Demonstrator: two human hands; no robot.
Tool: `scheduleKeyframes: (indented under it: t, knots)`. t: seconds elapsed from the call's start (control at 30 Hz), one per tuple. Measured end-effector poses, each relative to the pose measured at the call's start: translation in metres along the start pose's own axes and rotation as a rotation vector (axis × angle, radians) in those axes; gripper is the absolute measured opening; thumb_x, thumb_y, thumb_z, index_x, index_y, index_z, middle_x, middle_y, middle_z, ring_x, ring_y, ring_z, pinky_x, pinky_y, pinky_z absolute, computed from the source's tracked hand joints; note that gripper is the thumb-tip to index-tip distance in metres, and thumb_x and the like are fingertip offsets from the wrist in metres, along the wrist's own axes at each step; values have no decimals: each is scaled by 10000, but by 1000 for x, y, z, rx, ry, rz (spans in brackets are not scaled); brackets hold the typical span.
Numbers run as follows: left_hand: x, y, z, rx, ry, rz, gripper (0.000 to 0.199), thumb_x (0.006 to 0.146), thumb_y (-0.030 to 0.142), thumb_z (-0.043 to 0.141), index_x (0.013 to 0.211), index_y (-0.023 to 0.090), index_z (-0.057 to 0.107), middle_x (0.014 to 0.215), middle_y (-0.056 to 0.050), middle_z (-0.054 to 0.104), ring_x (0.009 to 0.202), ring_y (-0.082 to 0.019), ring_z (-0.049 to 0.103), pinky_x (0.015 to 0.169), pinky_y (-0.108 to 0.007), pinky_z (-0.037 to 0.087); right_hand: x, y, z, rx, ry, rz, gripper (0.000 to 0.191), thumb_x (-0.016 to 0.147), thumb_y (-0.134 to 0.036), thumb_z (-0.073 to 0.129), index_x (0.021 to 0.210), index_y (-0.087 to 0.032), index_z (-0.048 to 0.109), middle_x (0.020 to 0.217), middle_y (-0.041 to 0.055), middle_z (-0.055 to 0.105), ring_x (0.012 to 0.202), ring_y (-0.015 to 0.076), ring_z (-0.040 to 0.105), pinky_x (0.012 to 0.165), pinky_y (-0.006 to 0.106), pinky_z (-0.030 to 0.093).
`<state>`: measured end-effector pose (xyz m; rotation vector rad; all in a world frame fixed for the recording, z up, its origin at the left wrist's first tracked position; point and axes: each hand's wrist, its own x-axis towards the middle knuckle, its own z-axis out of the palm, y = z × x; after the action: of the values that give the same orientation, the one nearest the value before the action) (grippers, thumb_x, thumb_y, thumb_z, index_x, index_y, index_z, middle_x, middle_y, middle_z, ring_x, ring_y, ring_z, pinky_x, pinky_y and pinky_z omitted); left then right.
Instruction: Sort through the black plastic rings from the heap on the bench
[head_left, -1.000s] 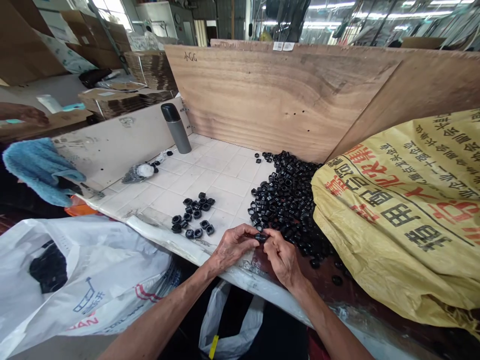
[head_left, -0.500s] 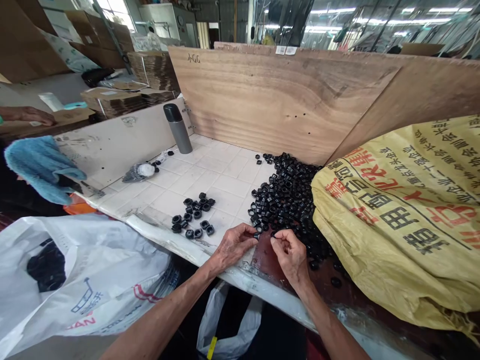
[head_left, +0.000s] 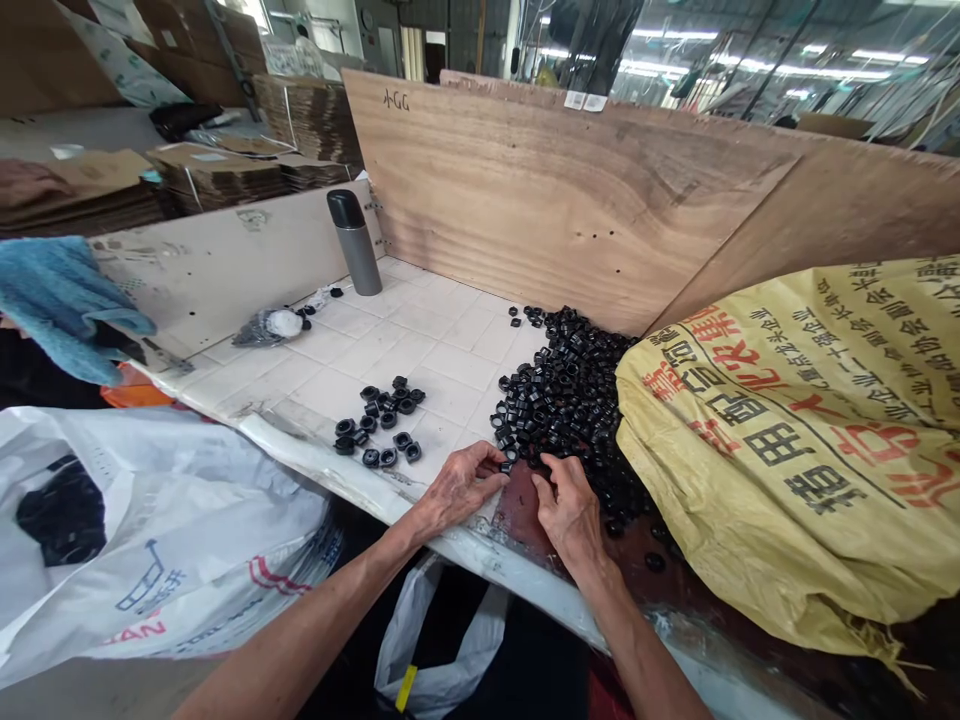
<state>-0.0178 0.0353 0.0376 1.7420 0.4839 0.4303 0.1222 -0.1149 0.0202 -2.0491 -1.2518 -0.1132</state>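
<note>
My left hand [head_left: 466, 484] is closed in a pinch on a small black plastic ring-like part [head_left: 508, 466] just above the table's front area. Facing it, my right hand [head_left: 568, 505] has thumb and forefinger apart, with the forefinger at the near edge of a large pile of black plastic parts [head_left: 566, 385]. I see nothing held between those fingers. To the left of my left hand lies a loose group of similar black parts [head_left: 388, 405] on the pale tiled surface [head_left: 442, 365], their openings showing on several.
A yellow woven sack [head_left: 750, 480] bounds the pile on the right. Behind stands a plywood board [head_left: 540, 180]. A grey flask [head_left: 358, 250] and a small clear bag [head_left: 271, 326] stand toward the back left. White bags [head_left: 202, 600] hang before the table edge, and a blue towel [head_left: 64, 300] hangs left.
My right hand's thumb and forefinger have parted from their pinch, and the forefinger has moved toward the pile. My left hand keeps its pinch. The whole view has shifted slightly.
</note>
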Motion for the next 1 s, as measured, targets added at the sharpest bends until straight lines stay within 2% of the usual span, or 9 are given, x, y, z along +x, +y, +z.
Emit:
scheduleKeyframes:
  t: [0.17, 0.27, 0.37, 0.53, 0.67, 0.77, 0.87, 0.93, 1.0]
  knots:
    - [0, -3, 0, -2, -15, 19, 231, 834, 278, 664, 1040, 175, 644, 865, -28, 713, 819, -188, 689, 788, -309, 551, 1, -6, 3, -49, -52, -49, 285, 925, -288, 592, 1198, -214, 630, 979, 87, 562, 832, 226, 633, 692, 320, 552]
    - [-1, -3, 1, -6, -7, 7, 233, 837, 291, 664, 1041, 181, 643, 867, -22, 715, 824, -187, 689, 780, -299, 548, 2, -10, 4, -63, -59, -69, 193, 952, -250, 538, 1085, -224, 677, 944, 73, 553, 790, 198, 629, 657, 284, 544]
    - [-1, -1, 1, -12, 1, -13, 241, 839, 314, 665, 1038, 181, 640, 880, -22, 718, 832, -189, 688, 787, -303, 548, 3, -12, 3, 11, -47, -75, 148, 962, -238, 522, 994, -221, 666, 974, 76, 562, 847, 205, 638, 738, 308, 561]
    - [-2, 4, 0, -30, -27, -37, 236, 849, 322, 661, 1035, 179, 635, 861, -22, 718, 826, -190, 688, 776, -303, 542, 4, -12, -2, 308, -10, -68, 151, 965, -218, 535, 1091, -234, 617, 1028, 81, 647, 995, 222, 648, 892, 357, 555]
    - [-4, 4, 1, -85, -44, -33, 237, 843, 301, 674, 1043, 180, 638, 884, -30, 724, 846, -189, 687, 800, -303, 536, 6, -13, -4, 443, -74, -51, 223, 943, -177, 550, 1117, -252, 668, 1108, 67, 669, 1088, 219, 635, 973, 367, 522]
    - [-4, 2, 2, -150, -59, -27, 242, 841, 287, 683, 1051, 176, 636, 924, -41, 727, 866, -189, 686, 823, -307, 531, 4, -14, -3, 530, -110, 52, 275, 911, -199, 600, 1178, -248, 641, 1072, 53, 673, 968, 199, 675, 864, 333, 568]
    - [-4, 0, 3, -220, -73, -29, 239, 845, 289, 689, 1044, 170, 634, 940, -48, 726, 873, -187, 683, 830, -306, 527, 2, -15, -1, 594, -100, 161, 234, 861, -235, 675, 1092, -224, 632, 946, 31, 675, 761, 169, 679, 697, 285, 583]
    - [-3, -1, 2, -242, -76, -22, 238, 849, 292, 693, 1045, 168, 638, 931, -46, 721, 861, -179, 675, 823, -300, 522, 3, -15, -2, 583, -105, 128, 146, 863, -232, 676, 1008, -221, 665, 969, 42, 677, 836, 184, 680, 744, 295, 579]
    - [-3, 0, 2, -254, -82, -15, 245, 851, 295, 697, 1052, 165, 645, 946, -50, 714, 873, -176, 666, 831, -299, 516, 4, -14, -3, 549, -115, 55, 146, 889, -213, 642, 1020, -229, 703, 1035, 57, 678, 966, 204, 665, 849, 325, 560]
